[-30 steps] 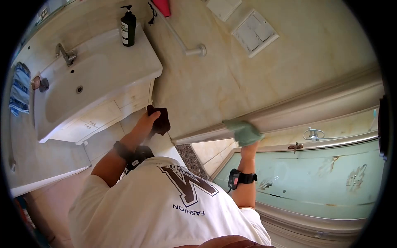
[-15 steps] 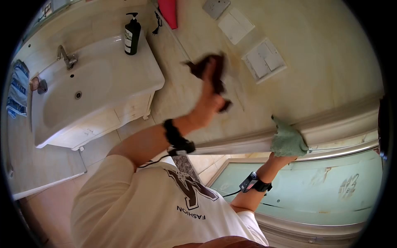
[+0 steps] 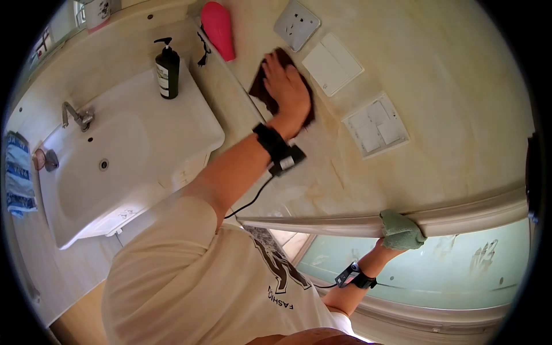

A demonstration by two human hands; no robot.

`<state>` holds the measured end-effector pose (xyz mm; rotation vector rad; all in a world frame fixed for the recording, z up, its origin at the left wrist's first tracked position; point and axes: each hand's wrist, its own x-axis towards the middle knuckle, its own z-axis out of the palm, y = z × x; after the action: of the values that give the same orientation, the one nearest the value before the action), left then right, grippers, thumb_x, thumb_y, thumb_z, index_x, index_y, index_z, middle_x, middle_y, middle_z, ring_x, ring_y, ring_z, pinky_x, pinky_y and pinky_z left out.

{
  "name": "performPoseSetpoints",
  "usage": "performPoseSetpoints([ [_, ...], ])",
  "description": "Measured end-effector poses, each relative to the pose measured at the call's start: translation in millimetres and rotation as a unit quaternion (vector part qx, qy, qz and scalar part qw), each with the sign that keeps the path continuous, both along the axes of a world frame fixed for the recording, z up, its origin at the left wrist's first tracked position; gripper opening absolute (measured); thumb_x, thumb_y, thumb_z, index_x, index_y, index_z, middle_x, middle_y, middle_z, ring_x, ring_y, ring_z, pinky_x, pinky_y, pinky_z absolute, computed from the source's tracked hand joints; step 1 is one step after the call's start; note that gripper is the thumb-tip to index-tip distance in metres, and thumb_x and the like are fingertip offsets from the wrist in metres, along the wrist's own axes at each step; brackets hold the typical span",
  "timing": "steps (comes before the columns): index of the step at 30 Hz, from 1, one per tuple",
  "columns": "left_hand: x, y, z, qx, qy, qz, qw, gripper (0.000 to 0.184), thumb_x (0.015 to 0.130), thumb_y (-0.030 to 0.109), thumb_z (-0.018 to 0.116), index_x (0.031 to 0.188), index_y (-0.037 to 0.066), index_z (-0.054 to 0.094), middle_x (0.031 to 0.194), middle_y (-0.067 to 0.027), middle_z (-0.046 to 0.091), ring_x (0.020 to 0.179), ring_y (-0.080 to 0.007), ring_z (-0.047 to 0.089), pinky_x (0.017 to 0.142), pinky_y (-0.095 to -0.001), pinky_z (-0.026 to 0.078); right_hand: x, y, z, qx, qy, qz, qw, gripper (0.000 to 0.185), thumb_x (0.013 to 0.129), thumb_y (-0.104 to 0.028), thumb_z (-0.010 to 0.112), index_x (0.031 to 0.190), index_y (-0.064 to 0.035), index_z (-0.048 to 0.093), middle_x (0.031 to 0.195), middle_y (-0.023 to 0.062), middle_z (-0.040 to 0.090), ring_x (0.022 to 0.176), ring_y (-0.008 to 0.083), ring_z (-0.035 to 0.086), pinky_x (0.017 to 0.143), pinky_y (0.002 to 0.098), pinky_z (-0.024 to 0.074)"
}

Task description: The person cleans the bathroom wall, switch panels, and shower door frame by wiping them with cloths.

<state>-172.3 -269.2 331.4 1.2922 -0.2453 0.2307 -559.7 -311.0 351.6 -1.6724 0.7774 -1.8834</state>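
Observation:
Against the marbled wall, my left hand [image 3: 287,89] presses a dark brown cloth [image 3: 305,86], its fingers laid over the fabric and slightly bent. The cloth lies beside a pink hair-dryer-like object [image 3: 217,31] and a socket plate [image 3: 297,25]. Lower right, my right hand [image 3: 390,248] holds a green cloth [image 3: 401,230] on the light door frame [image 3: 471,214]; the cloth hides most of its fingers. Both wrists wear black straps with small devices.
A white sink [image 3: 138,132] with a faucet [image 3: 77,117] and a dark pump bottle [image 3: 167,72] stands at left. Two switch plates [image 3: 332,63] [image 3: 376,125] are on the wall. A frosted glass panel [image 3: 448,270] is at lower right, and a blue patterned cloth [image 3: 19,175] at far left.
My left hand has gone from near the sink cabinet up onto the wall with the brown cloth. My right hand and the green cloth have shifted right along the frame. The view has shifted.

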Motion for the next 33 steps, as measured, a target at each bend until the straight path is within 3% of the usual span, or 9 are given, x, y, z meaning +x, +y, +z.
performPoseSetpoints([
  [2,46.7,1.1,6.7,-0.001,0.102,-0.015,0.995,0.055,0.097,0.024,0.031,0.146,0.0,0.024,0.155,-0.0195,0.017,0.143,-0.0358,0.013,0.114,-0.0509,0.008,-15.3,-9.8,-10.3,0.012,-0.002,-0.005,1.0,0.057,0.091,-0.031,0.057,0.135,0.0002,0.037,0.129,0.0158,0.051,0.109,0.0271,0.056,0.095,0.0424,0.0493],
  [3,65.3,6.2,13.0,-0.002,0.136,-0.033,0.99,0.056,0.097,0.026,0.029,0.147,0.001,0.022,0.155,-0.0182,0.015,0.144,-0.0341,0.012,0.115,-0.049,0.007,-21.1,-10.5,-9.0,-0.226,0.246,-0.099,0.937,0.061,0.088,-0.029,0.062,0.136,-0.0005,0.037,0.129,0.0158,0.051,0.109,0.0268,0.056,0.096,0.0425,0.0484],
  [8,109.4,20.4,30.8,-0.037,0.229,-0.121,0.965,0.064,0.095,0.032,0.027,0.149,0.003,0.01,0.158,-0.0145,0.007,0.145,-0.0301,0.005,0.117,-0.0437,0.004,-38.1,-25.7,-24.3,-0.094,0.13,0.005,0.987,0.066,0.084,-0.026,0.068,0.137,-0.0009,0.036,0.13,0.0157,0.05,0.11,0.0262,0.056,0.098,0.0431,0.0472],
  [14,0.1,25.2,4.7,-0.008,0.041,-0.176,0.984,0.071,0.091,0.028,0.034,0.149,-0.001,0.006,0.157,-0.0196,0.005,0.144,-0.0383,-0.002,0.113,-0.0528,-0.001,-41.6,-21.9,-19.2,-0.134,0.154,-0.011,0.979,0.062,0.089,-0.028,0.061,0.138,-0.0019,0.035,0.133,0.0145,0.049,0.113,0.0259,0.054,0.099,0.0418,0.0468],
  [16,-24.6,40.4,-1.0,-0.053,-0.053,-0.242,0.967,0.071,0.093,0.034,0.03,0.15,0.001,0.002,0.157,-0.0184,-0.001,0.144,-0.0395,-0.01,0.11,-0.0562,-0.007,-42.8,-26.4,-18.0,-0.011,0.053,0.005,0.999,0.062,0.089,-0.028,0.061,0.139,-0.0023,0.035,0.133,0.0136,0.048,0.114,0.0253,0.053,0.099,0.041,0.0465],
  [20,-19.9,63.1,14.6,-0.142,-0.106,-0.323,0.93,0.066,0.095,0.027,0.029,0.15,0.0,0.003,0.158,-0.0174,0.001,0.145,-0.0328,-0.006,0.114,-0.0442,-0.003,-42.7,-24.1,-13.4,0.06,-0.061,0.076,0.993,0.061,0.089,-0.029,0.061,0.138,-0.003,0.037,0.133,0.0128,0.049,0.115,0.0248,0.053,0.098,0.0403,0.0462],
  [24,-11.5,60.9,6.9,-0.266,-0.135,-0.398,0.867,0.064,0.094,0.012,0.033,0.15,0.0,0.005,0.157,-0.0165,0.008,0.145,-0.026,0.008,0.115,-0.0312,0.007,-47.8,-29.2,-19.3,-0.004,0.05,0.044,0.998,0.059,0.088,-0.03,0.062,0.136,-0.003,0.042,0.133,0.0131,0.05,0.114,0.0252,0.054,0.098,0.0411,0.0453],
  [29,-5.8,67.5,9.9,-0.184,-0.215,-0.346,0.895,0.065,0.089,0.001,0.039,0.149,-0.002,0.011,0.155,-0.0179,0.017,0.143,-0.028,0.019,0.115,-0.0345,0.016,-34.3,-18.2,-13.3,-0.072,0.07,0.022,0.995,0.063,0.083,-0.026,0.068,0.136,-0.0019,0.042,0.134,0.0127,0.049,0.113,0.0249,0.054,0.1,0.0414,0.044],
  [33,4.2,64.3,21.6,-0.048,-0.358,-0.208,0.909,0.063,0.086,-0.007,0.045,0.145,-0.003,0.023,0.15,-0.0201,0.027,0.14,-0.0343,0.025,0.114,-0.039,0.022,-29.5,-16.1,-10.1,0.057,-0.123,0.06,0.989,0.064,0.08,-0.02,0.07,0.135,-0.0015,0.043,0.132,0.012,0.05,0.113,0.0232,0.053,0.1,0.0406,0.0437],
])
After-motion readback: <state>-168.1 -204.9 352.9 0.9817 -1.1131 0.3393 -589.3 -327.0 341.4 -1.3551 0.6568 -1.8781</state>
